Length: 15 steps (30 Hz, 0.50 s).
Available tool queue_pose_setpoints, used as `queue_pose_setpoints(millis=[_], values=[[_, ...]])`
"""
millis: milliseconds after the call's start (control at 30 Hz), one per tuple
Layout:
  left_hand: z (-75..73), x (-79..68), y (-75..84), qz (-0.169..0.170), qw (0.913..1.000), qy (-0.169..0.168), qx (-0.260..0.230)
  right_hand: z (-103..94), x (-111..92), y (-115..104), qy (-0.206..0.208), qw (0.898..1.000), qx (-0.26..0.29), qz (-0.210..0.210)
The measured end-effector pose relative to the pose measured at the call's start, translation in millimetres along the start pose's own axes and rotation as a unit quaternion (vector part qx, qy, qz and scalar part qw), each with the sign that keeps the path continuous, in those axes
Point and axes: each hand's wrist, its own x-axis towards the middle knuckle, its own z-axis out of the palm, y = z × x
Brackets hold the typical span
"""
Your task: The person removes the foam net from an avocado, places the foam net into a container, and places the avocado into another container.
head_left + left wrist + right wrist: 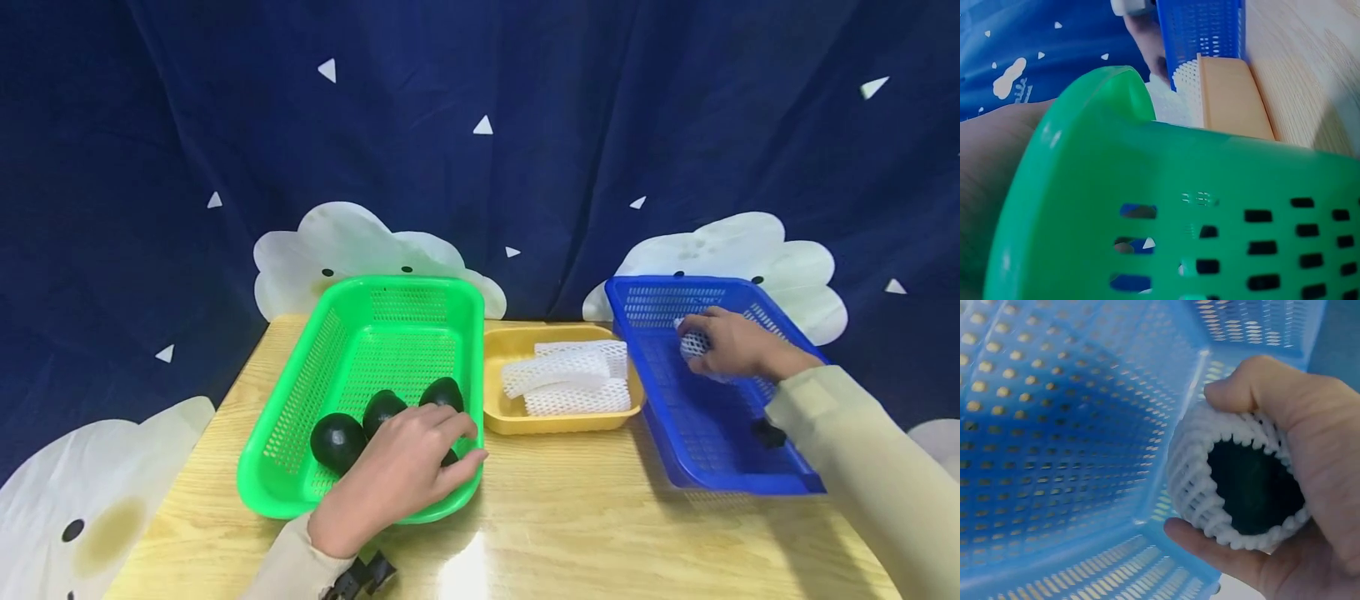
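Note:
In the blue basket (697,471), my right hand (738,343) holds a dark round fruit (1254,490) wrapped in a white foam net (1194,472). Thumb and fingers curve round the netted fruit, and its dark end shows through the net's opening. My left hand (405,467) is over the near right part of the green basket (255,467), fingers loosely bent, thumb by the rim. Dark round fruits (337,443) lie beside and beneath it; one is partly hidden under the hand, and whether it is touched cannot be told.
Between the baskets stands a yellow tray (517,425) with several white foam nets (570,375). All three containers sit on a wooden table (555,508). A dark blue curtain (555,167) hangs behind. A small black object (768,433) shows near my right sleeve.

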Motion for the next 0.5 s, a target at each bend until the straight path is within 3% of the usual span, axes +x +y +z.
queue_pose_setpoints(millis=[300, 500], values=[[-6.0, 1.1, 1.9, -0.003, 1.0000, -0.007, -0.006, -27.8, -9.7, -16.9, 0.029, 0.999, 0.020, -0.014], [-7.7, 1.0, 2.7, 0.003, 1.0000, -0.002, -0.007, -34.8, -21.6, -26.1, 0.065, 0.997, 0.030, -0.024]])
